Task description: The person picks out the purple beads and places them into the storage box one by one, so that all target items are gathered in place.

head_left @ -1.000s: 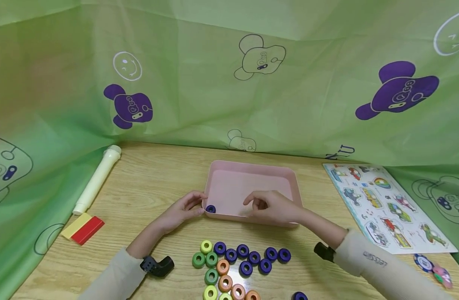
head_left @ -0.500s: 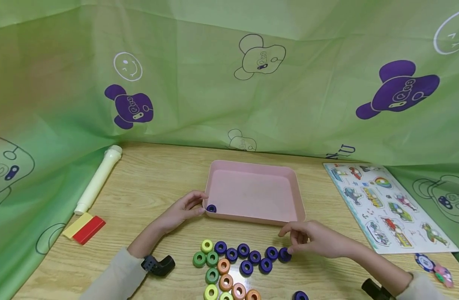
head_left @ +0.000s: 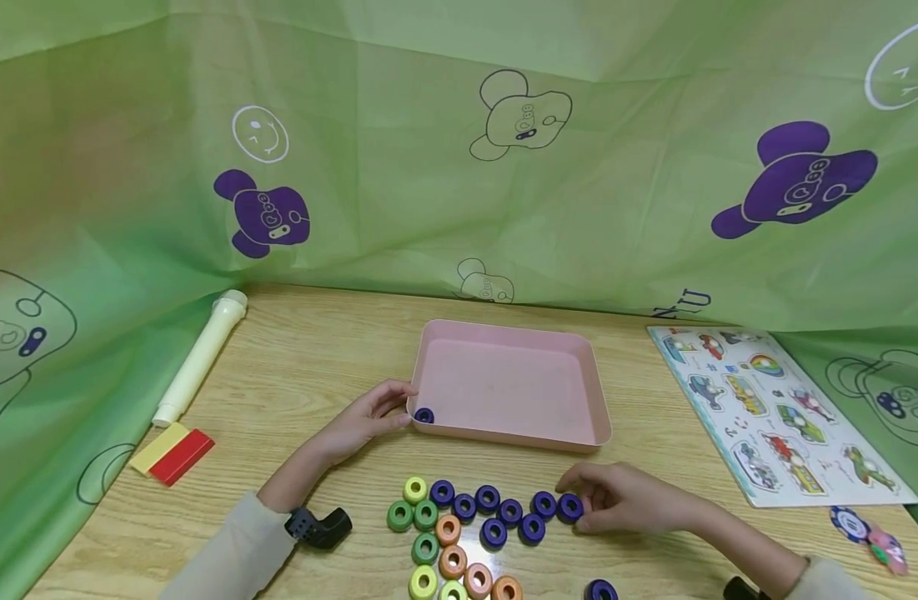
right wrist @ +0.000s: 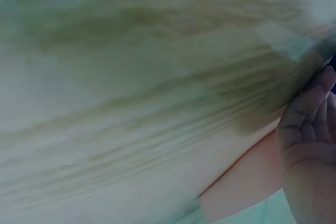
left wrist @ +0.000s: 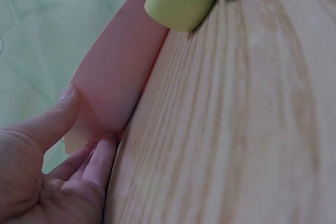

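My left hand (head_left: pixel 367 419) holds the near left corner of a shallow pink tray (head_left: pixel 597 400). In the left wrist view its thumb lies at the tray's rim and its fingers sit low against the wall. One dark purple bead (head_left: pixel 424 415) lies inside that corner. My right hand (head_left: pixel 631 500) is low over the table, thumb and forefinger curled round the rightmost purple bead (head_left: pixel 569 508) of a cluster. Only a sliver of purple shows past the fingertips in the right wrist view. Several other purple beads (head_left: pixel 510 511) lie to its left.
Green beads (head_left: pixel 400 516), yellow beads (head_left: pixel 423 581) and orange beads (head_left: pixel 453 561) lie near the front. A lone purple bead (head_left: pixel 600 591) is at the front edge. A picture board (head_left: pixel 781 417) lies right, a cream stick (head_left: pixel 201 358) and red and yellow blocks (head_left: pixel 182 457) left.
My right hand has come out of the tray, moved right and toward me, and lowered round the rightmost purple bead. The left hand stays at the tray's corner.
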`<state>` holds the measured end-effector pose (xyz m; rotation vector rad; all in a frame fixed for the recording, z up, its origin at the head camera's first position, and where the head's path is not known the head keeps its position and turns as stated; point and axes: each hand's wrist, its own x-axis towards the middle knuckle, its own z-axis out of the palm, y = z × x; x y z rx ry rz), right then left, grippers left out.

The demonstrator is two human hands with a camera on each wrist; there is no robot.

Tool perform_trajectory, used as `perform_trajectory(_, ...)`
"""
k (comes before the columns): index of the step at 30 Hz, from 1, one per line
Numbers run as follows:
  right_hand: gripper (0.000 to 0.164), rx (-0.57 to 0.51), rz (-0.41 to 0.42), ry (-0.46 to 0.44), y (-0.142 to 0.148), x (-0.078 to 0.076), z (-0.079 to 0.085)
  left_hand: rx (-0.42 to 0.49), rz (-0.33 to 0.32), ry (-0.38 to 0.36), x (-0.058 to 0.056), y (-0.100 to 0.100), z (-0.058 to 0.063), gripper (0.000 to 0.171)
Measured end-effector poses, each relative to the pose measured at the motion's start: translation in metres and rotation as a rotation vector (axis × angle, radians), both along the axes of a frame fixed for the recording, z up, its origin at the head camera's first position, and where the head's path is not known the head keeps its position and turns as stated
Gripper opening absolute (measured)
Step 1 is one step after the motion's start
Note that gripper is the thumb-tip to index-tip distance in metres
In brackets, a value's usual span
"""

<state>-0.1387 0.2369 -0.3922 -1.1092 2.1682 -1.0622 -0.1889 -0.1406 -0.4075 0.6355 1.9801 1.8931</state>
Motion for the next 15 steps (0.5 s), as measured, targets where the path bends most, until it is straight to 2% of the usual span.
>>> perform_trajectory(10,0.031,0.046,-0.003,-0.005,-0.006,-0.001,0.003,-0.007,-0.002,0.012,-0.001,0.000,-0.001,0.037)
perform_trajectory(15,0.030,0.064,-0.019,0.008,-0.005,-0.001,0.010,-0.015,0.005,0.011,0.000,0.000,0.000,0.037)
